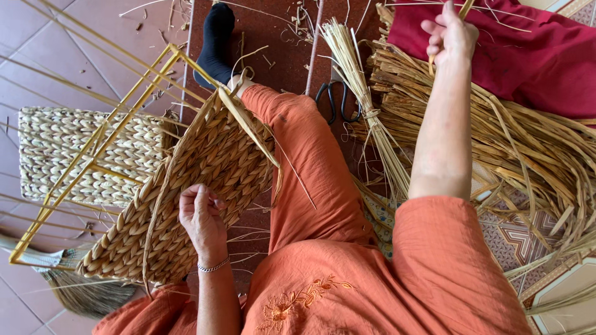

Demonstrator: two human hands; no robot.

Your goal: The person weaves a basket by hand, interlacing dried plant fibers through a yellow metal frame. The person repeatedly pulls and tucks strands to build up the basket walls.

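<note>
Head view: you look down at your own lap while seated on the tiled floor, orange trousers and sleeves in frame.
Left hand: your fingers are curled and pressed onto the woven panel, steadying it against your left knee. They grip no separate strand that shows.
Right hand: raised and stretched out to the far right, fingers clenched around a single dry strand that runs up out of the frame.
Woven panel: braided straw worked over a yellow wire frame — it lies tilted across your left thigh, with the bare part of the frame sticking out to the left.
Strand pile: loose flat dry leaves heaped on the floor to your right, just below the raised hand.
Thin stalk bundle: tied and lying between your right leg and the pile.
Scissors: black-handled, on the floor beside the bundle, touched by neither hand.
Red cloth: spread behind the pile, at the top right.
Second woven piece: flat on the floor behind the wire frame.
Step in hand: judged from the pose, you are drawing one fresh strand free of the pile while the panel is held still.
Next move calls for: bringing the strand across to the panel's working edge — keep the left hand firm so the weave does not shift, and feed the strand without kinking it.
</note>
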